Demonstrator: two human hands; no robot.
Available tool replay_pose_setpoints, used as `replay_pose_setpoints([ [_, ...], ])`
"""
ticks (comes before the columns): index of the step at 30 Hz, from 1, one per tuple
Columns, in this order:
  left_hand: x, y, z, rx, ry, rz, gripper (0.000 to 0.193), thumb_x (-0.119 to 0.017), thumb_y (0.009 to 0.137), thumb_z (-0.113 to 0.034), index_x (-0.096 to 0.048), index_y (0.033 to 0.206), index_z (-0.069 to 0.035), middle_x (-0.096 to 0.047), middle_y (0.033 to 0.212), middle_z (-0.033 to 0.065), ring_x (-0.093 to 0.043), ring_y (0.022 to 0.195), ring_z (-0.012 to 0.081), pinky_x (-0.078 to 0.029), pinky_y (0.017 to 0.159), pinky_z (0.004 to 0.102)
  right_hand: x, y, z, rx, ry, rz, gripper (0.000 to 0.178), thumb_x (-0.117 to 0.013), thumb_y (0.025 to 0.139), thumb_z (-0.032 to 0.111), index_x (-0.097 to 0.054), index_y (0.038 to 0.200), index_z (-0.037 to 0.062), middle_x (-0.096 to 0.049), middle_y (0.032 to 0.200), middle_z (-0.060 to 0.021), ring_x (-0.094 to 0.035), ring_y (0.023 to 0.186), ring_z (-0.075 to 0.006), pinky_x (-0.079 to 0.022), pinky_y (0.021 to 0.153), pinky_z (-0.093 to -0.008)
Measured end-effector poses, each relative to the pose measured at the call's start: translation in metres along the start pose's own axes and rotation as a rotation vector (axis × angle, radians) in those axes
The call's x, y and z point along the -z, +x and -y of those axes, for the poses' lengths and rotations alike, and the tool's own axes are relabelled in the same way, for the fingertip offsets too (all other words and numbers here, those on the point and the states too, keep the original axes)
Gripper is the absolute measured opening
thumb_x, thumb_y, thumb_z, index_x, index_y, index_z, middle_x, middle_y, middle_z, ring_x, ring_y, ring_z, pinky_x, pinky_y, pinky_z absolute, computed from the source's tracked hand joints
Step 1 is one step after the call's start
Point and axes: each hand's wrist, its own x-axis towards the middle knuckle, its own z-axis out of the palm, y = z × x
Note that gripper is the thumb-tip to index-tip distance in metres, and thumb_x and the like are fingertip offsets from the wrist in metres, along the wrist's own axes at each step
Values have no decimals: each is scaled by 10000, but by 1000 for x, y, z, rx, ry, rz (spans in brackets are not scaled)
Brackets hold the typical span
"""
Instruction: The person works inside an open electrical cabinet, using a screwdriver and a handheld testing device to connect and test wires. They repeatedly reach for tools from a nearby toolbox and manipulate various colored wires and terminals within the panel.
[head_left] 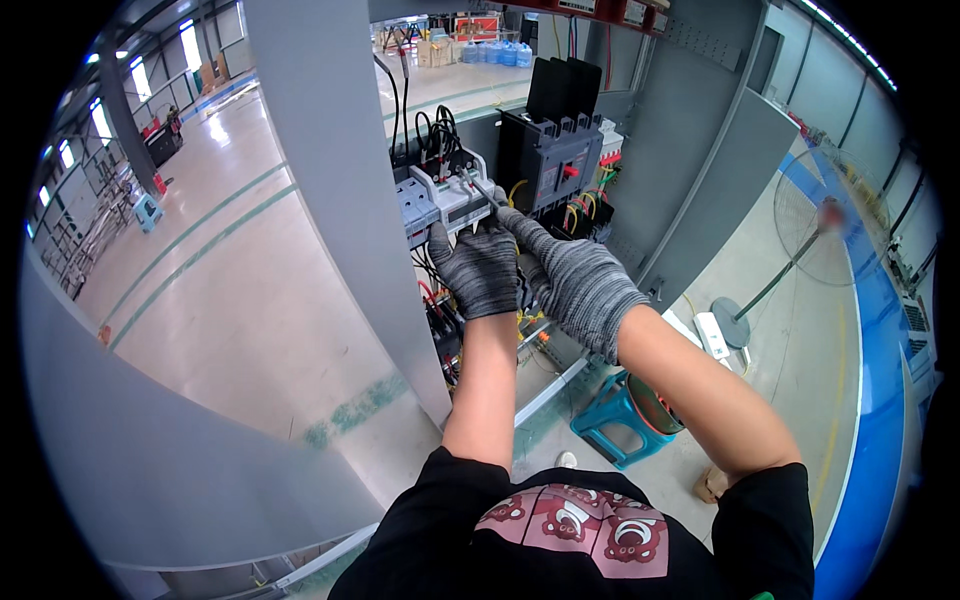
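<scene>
Right gloved hand (580, 285): fingers closed on a slim metal tool (476, 186), its tip over a grey-white switch module (462, 205). Left gloved hand (478, 272): fingers bent at the module's lower edge; cannot tell whether gripping. Module sits inside a grey cabinet (312, 150), left of a dark-grey breaker (556, 172). Beyond: blue stool (602, 440), pedestal fan (780, 273).
</scene>
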Motion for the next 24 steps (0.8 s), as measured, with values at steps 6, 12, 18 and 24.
replay_pose_setpoints([
  [6, 2, -2, 1, -3, 0, -57, 583, -572, 859, -369, -441, 1284, 8, -510, 1209, 203, -523, 1100, 383, -479, 933, 484, -9, 0, 4, -39, 537, -21, 477, -479, 932, 79, -392, 1400, 46, -592, 1192, -233, -588, 1120, -300, -440, 974, -327],
  [12, 17, 5, -1, 58, -70, -70, 621, -574, 855, -376, -407, 1311, 12, -465, 1261, 222, -516, 1112, 395, -470, 946, 506, -23, 3, -3, 24, 806, -106, 479, -494, 938, 92, -396, 1401, 11, -579, 1237, -149, -548, 1136, -214, -401, 1008, -294],
  [18, 20, 5, -3, 104, -139, -31, 670, -640, 821, -355, -388, 1323, 10, -458, 1273, 215, -505, 1147, 382, -445, 997, 496, -14, -3, 8, -159, 1283, 11, 451, -490, 960, 134, -421, 1395, 37, -588, 1202, -97, -576, 1015, -106, -476, 872, -227],
  [24, 15, 3, -2, 95, -151, -53, 629, -656, 805, -304, -422, 1294, 16, -467, 1285, 192, -482, 1185, 342, -420, 1028, 482, -26, -2, 3, -65, 1209, -80, 446, -475, 966, 133, -422, 1397, 32, -571, 1235, -75, -553, 1062, -118, -453, 922, -251],
])
